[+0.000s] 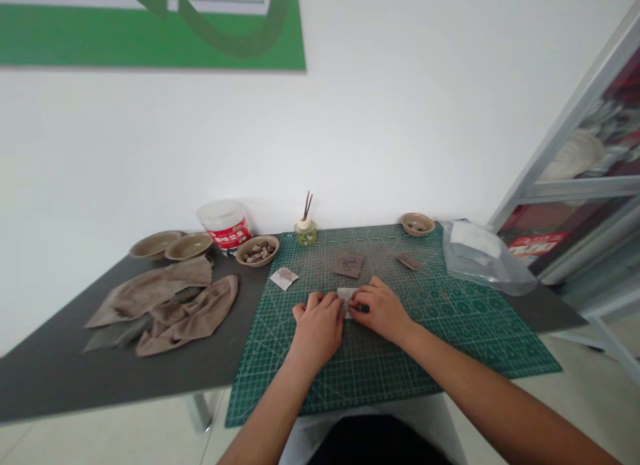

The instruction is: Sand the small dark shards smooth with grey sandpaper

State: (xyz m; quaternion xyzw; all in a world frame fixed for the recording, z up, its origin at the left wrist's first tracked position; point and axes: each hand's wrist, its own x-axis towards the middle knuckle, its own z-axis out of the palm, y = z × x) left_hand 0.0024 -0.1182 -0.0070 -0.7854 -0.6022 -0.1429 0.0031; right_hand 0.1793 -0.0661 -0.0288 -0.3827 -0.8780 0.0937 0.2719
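Note:
Both my hands rest on the green cutting mat (400,358) near its middle. My left hand (317,326) and my right hand (381,309) meet with fingers curled, pinching a small white packet (346,294) between them. A dark small part shows at my right fingertips; I cannot make it out. Another small white sachet (284,277) lies on the mat to the left, and two brown flat pieces (349,264) (409,260) lie beyond my hands.
On the dark table (75,358), brown cloths (170,305) lie at the left, behind them two empty bowls (170,245), a white tub (226,226), a bowl of brown lumps (257,250), a reed diffuser (305,229), another bowl (417,223) and clear plastic bags (480,255). A metal shelf (575,185) stands at right.

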